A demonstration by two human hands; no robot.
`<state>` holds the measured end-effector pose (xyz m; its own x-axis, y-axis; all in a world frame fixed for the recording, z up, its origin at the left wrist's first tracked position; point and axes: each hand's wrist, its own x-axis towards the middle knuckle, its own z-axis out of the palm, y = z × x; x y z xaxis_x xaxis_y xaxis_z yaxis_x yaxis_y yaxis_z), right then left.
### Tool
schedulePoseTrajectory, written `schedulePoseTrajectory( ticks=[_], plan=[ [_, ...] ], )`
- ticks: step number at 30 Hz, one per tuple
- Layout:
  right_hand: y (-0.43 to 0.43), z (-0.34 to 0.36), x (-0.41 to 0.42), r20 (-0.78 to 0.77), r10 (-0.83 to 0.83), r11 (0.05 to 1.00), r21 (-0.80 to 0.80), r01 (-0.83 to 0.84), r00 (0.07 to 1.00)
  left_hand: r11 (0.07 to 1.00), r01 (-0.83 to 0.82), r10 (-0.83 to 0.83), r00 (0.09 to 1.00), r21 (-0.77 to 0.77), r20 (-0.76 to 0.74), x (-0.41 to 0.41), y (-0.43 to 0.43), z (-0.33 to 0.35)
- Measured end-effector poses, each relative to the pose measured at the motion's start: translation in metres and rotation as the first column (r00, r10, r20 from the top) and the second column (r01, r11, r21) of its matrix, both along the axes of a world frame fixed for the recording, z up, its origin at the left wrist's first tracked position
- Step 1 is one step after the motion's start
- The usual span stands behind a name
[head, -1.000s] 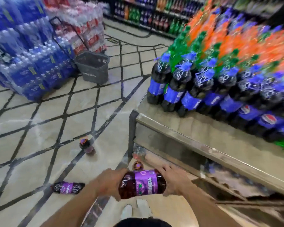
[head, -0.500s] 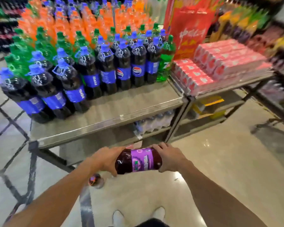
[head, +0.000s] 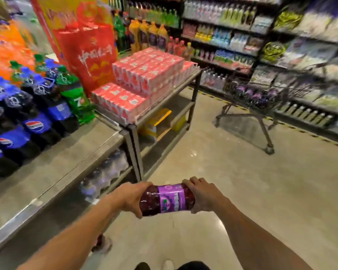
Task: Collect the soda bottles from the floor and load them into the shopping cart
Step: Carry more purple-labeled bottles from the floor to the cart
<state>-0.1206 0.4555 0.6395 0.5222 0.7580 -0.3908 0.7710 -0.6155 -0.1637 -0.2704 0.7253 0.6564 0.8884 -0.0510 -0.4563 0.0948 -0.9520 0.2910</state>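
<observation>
I hold a dark soda bottle with a purple label (head: 169, 198) sideways in front of me. My left hand (head: 132, 198) grips one end and my right hand (head: 202, 193) grips the other. The shopping cart (head: 261, 98) stands across the aisle at the upper right, with several purple-labelled bottles lying in its basket. Another bottle (head: 101, 242) stands on the floor under my left forearm, partly hidden.
A metal display table (head: 53, 172) with large cola and green bottles (head: 37, 125) runs along my left. Beyond it a second table carries pink cartons (head: 142, 82). Stocked shelves (head: 281, 45) line the back and right. Bare floor (head: 232, 172) lies between me and the cart.
My view has swung right from the patterned floor and cola table to the aisle with the cart. Both hands keep the same hold on the bottle.
</observation>
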Motion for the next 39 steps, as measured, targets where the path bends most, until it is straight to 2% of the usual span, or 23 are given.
schedulePoseTrajectory(
  ticks=[10,20,26,39],
  plan=[
    [-0.042,-0.009,0.091,0.008,-0.289,0.957,-0.016,0.289,0.957,0.963,0.269,-0.271,0.961,-0.032,-0.053,0.179,-0.012,-0.001],
    [-0.052,0.011,0.203,0.047,-0.501,0.865,0.012,0.501,0.864,0.852,0.524,-0.524,0.851,0.006,0.031,0.364,-0.008,0.018],
    [-0.071,0.018,0.294,0.073,-0.551,0.835,0.022,0.55,0.832,0.826,0.563,-0.563,0.826,-0.027,0.034,0.474,-0.024,0.021],
    [-0.134,0.029,0.507,0.097,-0.566,0.824,0.054,0.563,0.819,0.797,0.6,-0.603,0.794,0.066,0.07,0.69,-0.092,0.04]
  ],
)
